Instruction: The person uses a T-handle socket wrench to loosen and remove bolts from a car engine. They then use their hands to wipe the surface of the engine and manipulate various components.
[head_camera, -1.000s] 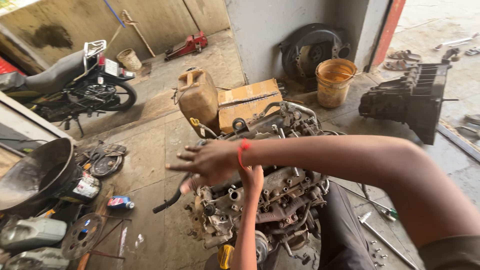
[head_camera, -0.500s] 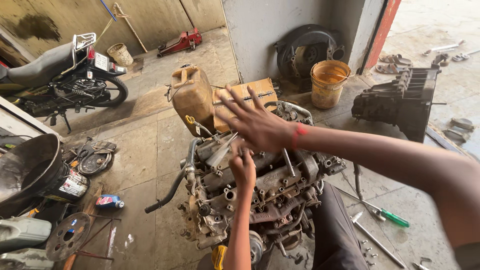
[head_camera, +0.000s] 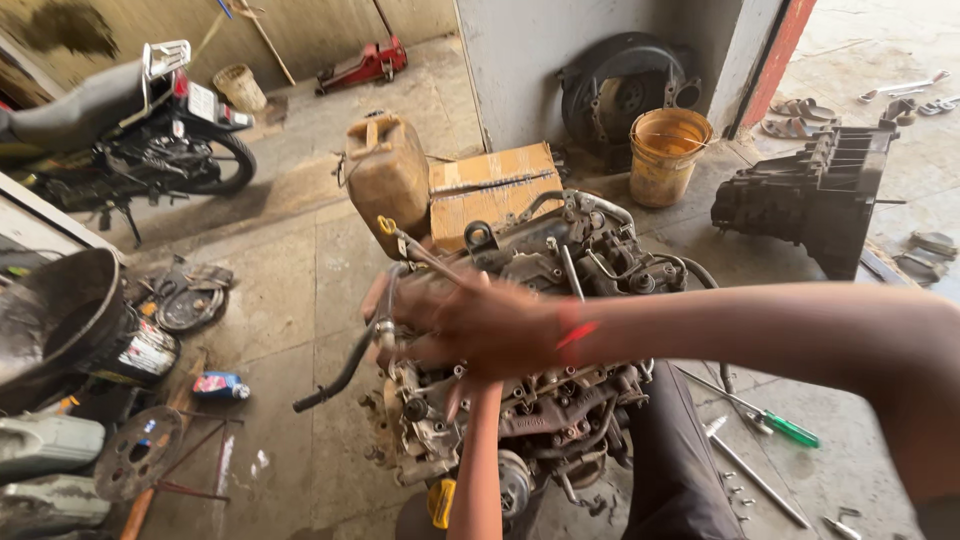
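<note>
A person's right hand (head_camera: 480, 325), blurred, is pressing fingers-spread onto the top of a stripped engine (head_camera: 520, 380) on the workshop floor; the left hand (head_camera: 455, 385), directly beneath it, is hidden, grip impossible to tell. Sharp brackets and oily metal could cut or slip fingers.

cardboard box (head_camera: 495, 190): tan, rectangular, behind engine | small can (head_camera: 220, 385): blue-red label, on floor left

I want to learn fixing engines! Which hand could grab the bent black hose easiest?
Probably the right hand: its blurred fingers reach over the top end of the black hose on the engine. The left hand sits mostly hidden beneath it.
</note>
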